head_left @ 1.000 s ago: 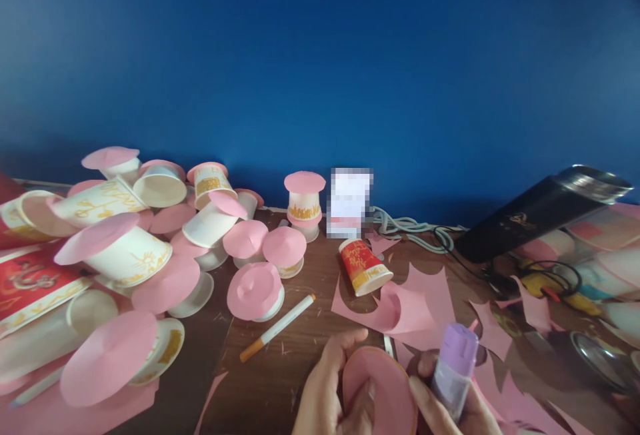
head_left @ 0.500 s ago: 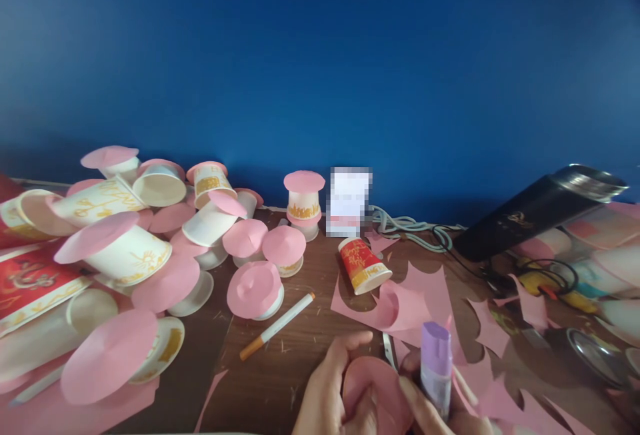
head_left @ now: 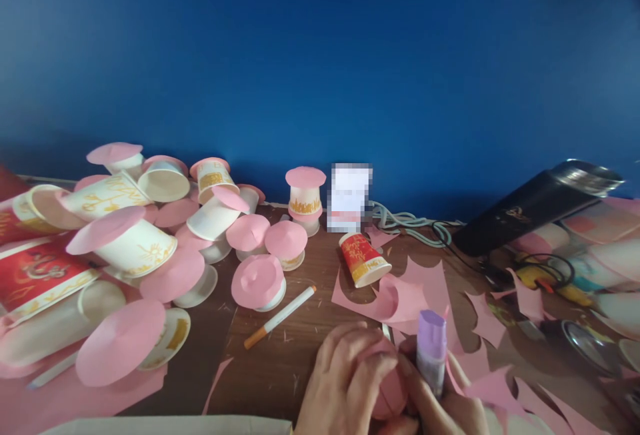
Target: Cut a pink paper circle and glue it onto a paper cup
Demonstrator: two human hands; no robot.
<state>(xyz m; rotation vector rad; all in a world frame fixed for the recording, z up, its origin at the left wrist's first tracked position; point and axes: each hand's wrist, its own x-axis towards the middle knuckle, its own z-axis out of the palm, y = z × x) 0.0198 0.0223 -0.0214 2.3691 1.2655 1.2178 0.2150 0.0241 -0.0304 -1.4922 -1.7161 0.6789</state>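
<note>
Near the bottom of the head view, my left hand (head_left: 345,375) curls its fingers over a pink paper disc (head_left: 390,392). My right hand (head_left: 440,402) grips the disc's right edge with the thumb. That same hand also carries a purple-capped glue stick (head_left: 431,348), standing upright between its fingers. Part of the disc is covered by the left fingers. Just beyond the hands lies a pink sheet with round cut-outs (head_left: 415,302). A red and gold paper cup (head_left: 363,260) rests on its side at the sheet's far edge.
Many cups topped with pink discs (head_left: 257,282) crowd the left side. A brown-tipped white pen (head_left: 280,316) lies left of my hands. Pink scraps (head_left: 485,318), a leaning black flask (head_left: 530,212) and coiled cables (head_left: 413,225) are to the right. A blue wall (head_left: 320,68) rises behind.
My left fingers have moved from the disc's left side to over its top, covering more of it. The disc now looks turned and more bent. The right hand keeps the glue stick.
</note>
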